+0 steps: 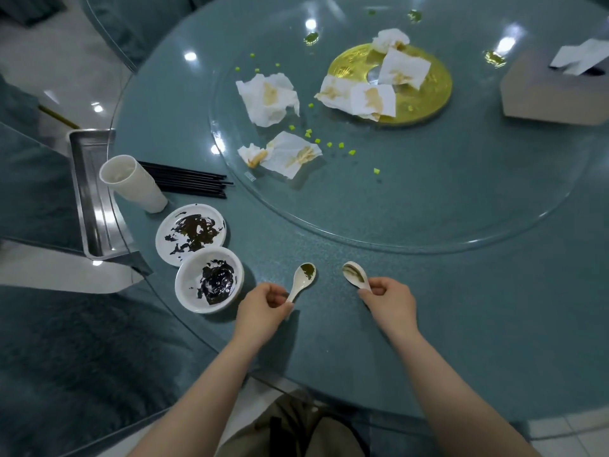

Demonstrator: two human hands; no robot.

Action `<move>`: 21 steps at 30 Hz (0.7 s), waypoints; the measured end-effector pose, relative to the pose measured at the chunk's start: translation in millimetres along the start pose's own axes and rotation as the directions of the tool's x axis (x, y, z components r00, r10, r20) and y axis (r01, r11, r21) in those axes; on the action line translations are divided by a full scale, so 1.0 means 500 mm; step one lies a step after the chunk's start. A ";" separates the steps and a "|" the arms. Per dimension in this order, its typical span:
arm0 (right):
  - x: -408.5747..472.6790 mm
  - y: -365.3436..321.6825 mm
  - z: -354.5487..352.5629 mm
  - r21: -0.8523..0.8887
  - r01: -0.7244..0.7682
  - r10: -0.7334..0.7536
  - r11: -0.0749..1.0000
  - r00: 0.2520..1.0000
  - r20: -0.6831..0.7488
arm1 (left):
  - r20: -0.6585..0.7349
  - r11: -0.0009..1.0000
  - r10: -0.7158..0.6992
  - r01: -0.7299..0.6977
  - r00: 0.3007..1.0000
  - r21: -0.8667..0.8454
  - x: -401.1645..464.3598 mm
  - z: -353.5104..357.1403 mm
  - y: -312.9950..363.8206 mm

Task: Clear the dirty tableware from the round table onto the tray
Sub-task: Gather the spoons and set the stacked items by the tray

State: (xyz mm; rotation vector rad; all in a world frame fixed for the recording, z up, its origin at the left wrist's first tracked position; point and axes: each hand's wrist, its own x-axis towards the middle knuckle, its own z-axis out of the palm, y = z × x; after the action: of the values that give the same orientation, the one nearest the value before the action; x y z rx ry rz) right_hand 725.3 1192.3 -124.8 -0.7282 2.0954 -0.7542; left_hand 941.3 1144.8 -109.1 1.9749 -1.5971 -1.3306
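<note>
Two small white ceramic soup spoons smeared with sauce sit low over the table's near edge. The left spoon (301, 281) points its bowl to about 1 o'clock, the right spoon (356, 275) to about 11. The left hand (263, 308) and right hand (389, 300) each pinch a handle end, fingers curled, forearms angling in from 6 o'clock.

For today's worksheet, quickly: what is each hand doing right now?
Left hand: closed, pinching the left spoon by its handle.
Right hand: closed, pinching the right spoon by its handle.
</note>
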 end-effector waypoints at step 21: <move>-0.048 -0.106 0.141 -0.107 0.031 -0.015 0.994 0.989 0.150 | 0.202 0.778 0.218 -0.294 0.955 0.555 0.016 -0.017 -0.064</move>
State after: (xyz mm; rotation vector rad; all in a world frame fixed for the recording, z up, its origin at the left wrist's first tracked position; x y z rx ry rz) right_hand 808.2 1155.6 -112.6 -0.8431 2.0072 -0.5828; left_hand 967.7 1146.4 -130.4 1.8816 -2.4695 -0.9395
